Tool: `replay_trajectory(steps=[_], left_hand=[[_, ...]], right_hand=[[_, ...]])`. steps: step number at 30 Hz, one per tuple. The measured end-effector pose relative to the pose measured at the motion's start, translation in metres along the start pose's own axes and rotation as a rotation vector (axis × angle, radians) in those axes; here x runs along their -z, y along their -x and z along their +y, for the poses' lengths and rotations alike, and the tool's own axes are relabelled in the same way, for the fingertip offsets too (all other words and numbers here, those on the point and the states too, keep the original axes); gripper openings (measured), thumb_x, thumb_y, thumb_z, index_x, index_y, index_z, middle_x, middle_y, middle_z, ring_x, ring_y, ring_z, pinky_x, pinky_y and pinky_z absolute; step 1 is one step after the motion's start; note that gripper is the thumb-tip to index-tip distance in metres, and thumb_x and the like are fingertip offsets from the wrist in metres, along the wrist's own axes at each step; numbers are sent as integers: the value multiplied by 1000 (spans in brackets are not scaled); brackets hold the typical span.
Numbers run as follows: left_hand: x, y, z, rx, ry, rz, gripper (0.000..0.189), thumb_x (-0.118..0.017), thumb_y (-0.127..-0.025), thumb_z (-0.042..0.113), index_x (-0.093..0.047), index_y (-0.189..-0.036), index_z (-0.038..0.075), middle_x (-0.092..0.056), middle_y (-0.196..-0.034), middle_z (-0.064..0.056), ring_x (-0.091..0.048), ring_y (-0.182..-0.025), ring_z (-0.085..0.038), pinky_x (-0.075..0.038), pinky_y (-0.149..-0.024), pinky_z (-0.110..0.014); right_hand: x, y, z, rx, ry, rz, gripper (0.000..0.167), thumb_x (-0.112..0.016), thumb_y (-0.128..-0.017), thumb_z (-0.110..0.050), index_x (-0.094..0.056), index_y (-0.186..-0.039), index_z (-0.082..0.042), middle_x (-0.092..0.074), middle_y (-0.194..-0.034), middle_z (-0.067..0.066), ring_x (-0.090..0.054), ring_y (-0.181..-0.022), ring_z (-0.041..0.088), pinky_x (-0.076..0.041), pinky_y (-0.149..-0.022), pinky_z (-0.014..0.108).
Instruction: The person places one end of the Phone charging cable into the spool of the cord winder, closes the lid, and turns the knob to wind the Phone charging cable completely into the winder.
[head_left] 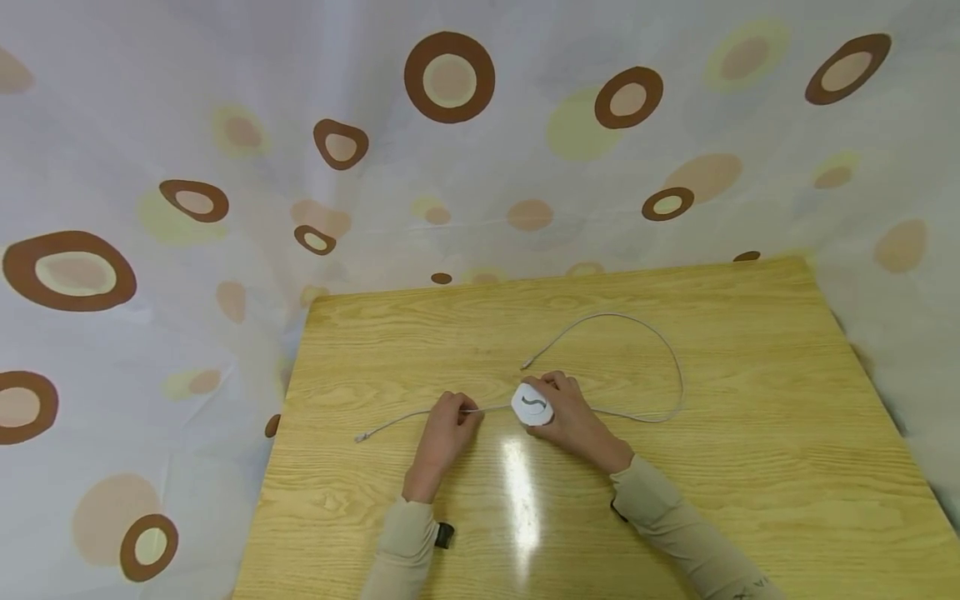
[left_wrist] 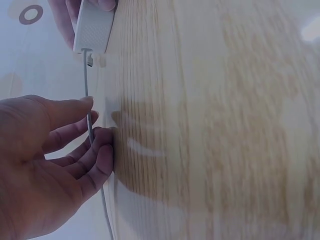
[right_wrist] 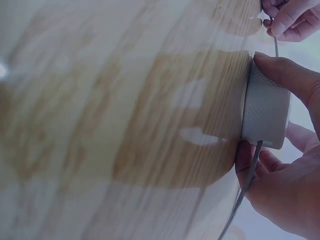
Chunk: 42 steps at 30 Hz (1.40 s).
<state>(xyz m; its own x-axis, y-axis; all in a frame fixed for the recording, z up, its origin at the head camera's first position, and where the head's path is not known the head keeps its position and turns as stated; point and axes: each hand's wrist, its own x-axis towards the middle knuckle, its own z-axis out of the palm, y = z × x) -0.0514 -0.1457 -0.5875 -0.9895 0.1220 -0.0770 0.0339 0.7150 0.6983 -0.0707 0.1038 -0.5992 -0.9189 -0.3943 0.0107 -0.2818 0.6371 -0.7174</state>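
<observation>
A white many-sided cable winder [head_left: 532, 407] with a dark curved mark on top sits near the middle of the table. My right hand [head_left: 572, 421] grips it, thumb on one side and fingers on the other. Thin pale cable [left_wrist: 85, 75] leaves the winder on two opposite sides. To the left, my left hand [head_left: 446, 427] pinches one stretch of it between thumb and curled fingers. That stretch ends in a small plug [head_left: 362, 437]. On the right side, the other stretch loops round behind to a second plug [head_left: 527, 364]. Textured side walls of the winder [right_wrist: 265, 112] show in the right wrist view.
The wooden table [head_left: 750, 467] reaches back to a white sheet [head_left: 517, 167] with brown, orange and yellow round shapes, which also hangs along both sides. Bright light reflects off the tabletop between the forearms. Dark straps show at both cuffs.
</observation>
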Motion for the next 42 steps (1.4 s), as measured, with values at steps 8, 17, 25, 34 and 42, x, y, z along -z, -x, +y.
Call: replay_trajectory(steps=[8,17,25,34,42], left_hand=[[0,0,-2,4,5,1,13,-70,-103,20,-72,-105,7,-65,-102,-8,-61,-89,-15,-55,-80,-30],[1,0,-2,15,23,10,11,-68,-104,17,-71,-102,6,-64,-100,-9,-57,-84,-14,-51,-75,-27],[1,0,-3,28,49,3,11,-66,-105,15,-69,-99,6,-60,-95,-8,-50,-79,-13,-44,-69,-24],[-1,-2,-6,34,50,17,11,-65,-105,13,-67,-97,5,-59,-92,-7,-49,-77,-13,-43,-68,-23],[-2,-2,-6,34,45,24,12,-64,-104,12,-66,-96,5,-57,-90,-7,-48,-76,-13,-42,-66,-23]], right_hand=[[4,3,1,8,26,5,75,-88,-85,-15,-56,-152,-9,-53,-136,23,-49,-118,37,-47,-93,48],[11,8,7,-12,17,23,70,-86,-84,-12,-58,-148,-8,-54,-133,25,-49,-117,39,-47,-89,47],[19,13,12,-10,41,62,70,-87,-82,-11,-60,-146,-4,-56,-129,28,-51,-116,43,-49,-89,51],[27,19,15,-18,53,87,68,-87,-84,-14,-60,-146,-4,-57,-128,29,-53,-114,44,-48,-90,56],[29,21,20,-37,54,81,69,-86,-85,-12,-58,-148,-5,-55,-131,29,-51,-116,45,-46,-93,58]])
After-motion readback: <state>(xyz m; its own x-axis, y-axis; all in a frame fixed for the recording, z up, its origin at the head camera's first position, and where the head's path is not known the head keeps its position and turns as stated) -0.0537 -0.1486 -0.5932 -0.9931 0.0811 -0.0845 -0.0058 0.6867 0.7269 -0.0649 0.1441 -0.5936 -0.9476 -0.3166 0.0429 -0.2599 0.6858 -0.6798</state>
